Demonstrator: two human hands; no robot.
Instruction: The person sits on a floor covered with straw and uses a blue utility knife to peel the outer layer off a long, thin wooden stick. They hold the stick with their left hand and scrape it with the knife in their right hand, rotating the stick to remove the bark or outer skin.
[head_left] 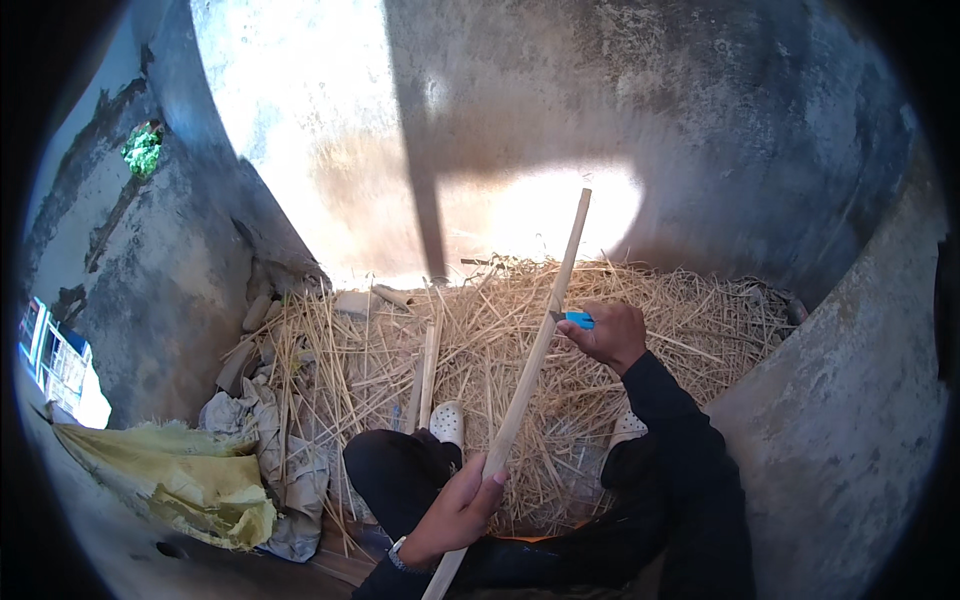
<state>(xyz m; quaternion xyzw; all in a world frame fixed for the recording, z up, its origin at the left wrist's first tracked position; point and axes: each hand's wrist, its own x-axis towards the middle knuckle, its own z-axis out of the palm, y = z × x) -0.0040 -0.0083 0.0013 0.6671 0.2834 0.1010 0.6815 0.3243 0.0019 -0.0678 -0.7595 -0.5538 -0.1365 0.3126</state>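
Note:
A long pale strip of wood or bamboo (528, 378) slants up and away from my lap, its far tip in front of the sunlit wall. Lower down, my left hand (458, 515) is closed round it, thumb along the top. My right hand (615, 336) grips a knife with a blue handle (578, 320). The short dark blade meets the right side of the strip, about two thirds of the way up. My fingers cover most of the knife's handle.
Straw-like shavings (690, 310) cover the floor around my white clogs (447, 424). Two more strips (430, 372) lie beside the left clog. A yellow cloth or sack (185, 485) and a crumpled grey sheet (300, 480) lie at left. Concrete walls (640, 110) enclose the spot.

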